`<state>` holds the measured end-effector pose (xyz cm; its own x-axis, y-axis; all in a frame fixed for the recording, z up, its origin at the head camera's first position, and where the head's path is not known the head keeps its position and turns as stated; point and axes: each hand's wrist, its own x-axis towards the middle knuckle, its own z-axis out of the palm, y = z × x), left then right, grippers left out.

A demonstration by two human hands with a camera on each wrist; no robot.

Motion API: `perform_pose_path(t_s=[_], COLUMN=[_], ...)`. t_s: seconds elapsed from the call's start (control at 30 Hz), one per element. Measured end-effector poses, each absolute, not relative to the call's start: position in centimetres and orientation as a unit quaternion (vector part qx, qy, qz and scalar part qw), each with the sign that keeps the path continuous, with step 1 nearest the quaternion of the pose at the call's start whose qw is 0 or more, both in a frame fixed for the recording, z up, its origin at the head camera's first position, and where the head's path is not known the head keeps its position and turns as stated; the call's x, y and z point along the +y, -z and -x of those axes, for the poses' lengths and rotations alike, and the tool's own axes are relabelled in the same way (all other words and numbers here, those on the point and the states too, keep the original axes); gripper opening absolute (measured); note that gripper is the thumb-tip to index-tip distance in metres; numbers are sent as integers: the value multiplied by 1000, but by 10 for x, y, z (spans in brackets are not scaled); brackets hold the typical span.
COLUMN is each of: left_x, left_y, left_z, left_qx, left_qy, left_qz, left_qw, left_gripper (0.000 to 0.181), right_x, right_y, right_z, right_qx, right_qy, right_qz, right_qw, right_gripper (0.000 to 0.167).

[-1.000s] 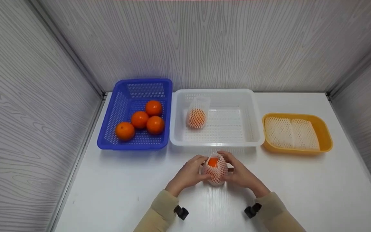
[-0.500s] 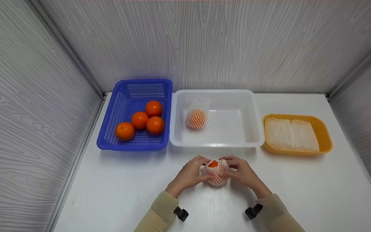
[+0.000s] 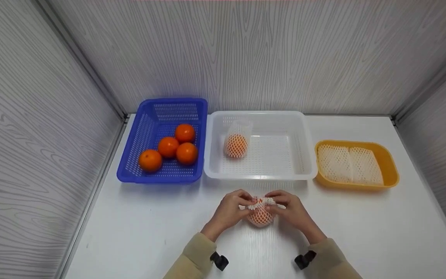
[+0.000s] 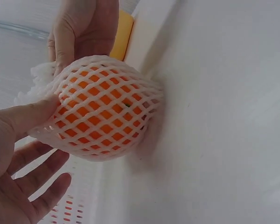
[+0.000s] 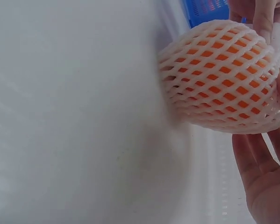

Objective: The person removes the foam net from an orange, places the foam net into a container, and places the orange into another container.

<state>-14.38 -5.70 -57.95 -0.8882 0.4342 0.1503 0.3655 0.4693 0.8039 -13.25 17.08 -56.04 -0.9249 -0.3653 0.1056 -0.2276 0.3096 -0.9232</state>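
Note:
On the table in front of me an orange (image 4: 104, 114) sits inside a white foam net (image 3: 261, 217), whose mesh covers its sides and lower end. My left hand (image 3: 229, 211) pinches the net's upper edge on the left, thumb toward me. On the other side my right hand (image 3: 293, 212) pinches the same edge. Between the hands the rim is bunched up, and a little bare orange shows at the top in the head view. In the right wrist view the lower end of the net (image 5: 214, 79) tapers toward the tabletop.
A blue basket (image 3: 130, 170) at the back left holds several bare oranges (image 3: 187, 154). Beside it a white basket (image 3: 261, 176) holds one netted orange (image 3: 237, 146). The yellow tray (image 3: 390, 166) on the right carries flat foam nets (image 3: 335, 163). Panels stand behind and at both sides.
The net's upper rim, standing up around the orange a second ago, is now gathered and folded lower. Both hands have closed in on that rim; the right hand's fingers came down toward me.

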Motion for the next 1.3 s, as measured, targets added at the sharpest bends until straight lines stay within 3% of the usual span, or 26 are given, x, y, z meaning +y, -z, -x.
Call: perform_pose_path(t_s=[0.17, 0.4, 0.53, 0.67, 0.77, 0.9, 1.0, 1.17, 1.3], left_x=[-54, -51, -52, -53, -54, -56, -58, -60, -59], left_y=[583, 577, 578, 582, 583, 584, 582, 580, 580], left_z=[142, 142, 143, 144, 144, 145, 145, 147, 148], left_qx=[830, 810, 809, 818, 824, 827, 829, 826, 827], left_qy=[-501, -534, -539, -522, -513, -510, -508, -513, -511], left_qz=[-244, -242, -234, -239, -237, -236, -233, -233, -232], left_qw=[17, 27, 31, 35, 34, 21, 19, 22, 14], left_gripper=[24, 27, 16, 30, 28, 17, 18, 29, 33], right_x=[175, 170, 164, 159, 157, 157, 159, 160, 158], right_y=[564, 559, 557, 556, 555, 555, 556, 556, 556], right_z=[130, 131, 132, 132, 131, 129, 128, 129, 130], right_qx=[799, 803, 810, 809, 806, 804, 808, 807, 798], right_qy=[554, 552, 546, 549, 552, 551, 544, 544, 555], right_qz=[213, 214, 211, 207, 213, 217, 215, 226, 234], right_qw=[96, 65, 27, 3, 12, 48, 65, 45, 11], right_gripper=[40, 9, 11, 11, 11, 23, 29, 13, 11])
